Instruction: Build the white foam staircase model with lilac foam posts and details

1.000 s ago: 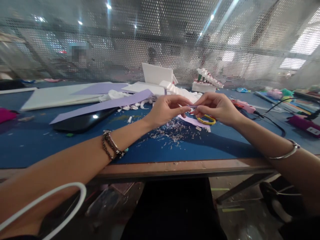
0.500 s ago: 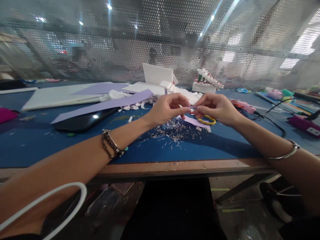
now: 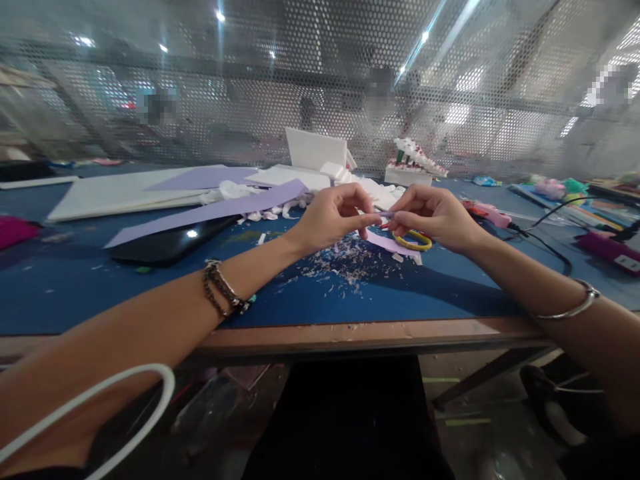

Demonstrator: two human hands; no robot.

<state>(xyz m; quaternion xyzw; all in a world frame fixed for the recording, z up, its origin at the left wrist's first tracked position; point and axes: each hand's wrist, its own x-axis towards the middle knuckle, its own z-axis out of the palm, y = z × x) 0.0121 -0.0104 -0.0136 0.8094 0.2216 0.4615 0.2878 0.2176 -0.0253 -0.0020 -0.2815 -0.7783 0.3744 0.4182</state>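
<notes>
Between my two hands is a small strip of purple paper, pinched at its ends and held above the table. My left hand closes thumb and fingers on its left end. On the right end, my right hand pinches it the same way. Most of the strip is hidden by the fingertips. Scissors with yellow handles lie just under my right hand, partly covered by it. Beside them rests a flat purple paper piece. Many tiny paper scraps are scattered below my hands.
A long purple paper strip lies across a black phone at left. White foam blocks stand behind my hands. A white-and-red model sits further back. At right are a pink tool, cables and a purple power strip.
My hands stay almost in place, still pinching the purple strip. The fingers of my left hand have shifted slightly.
</notes>
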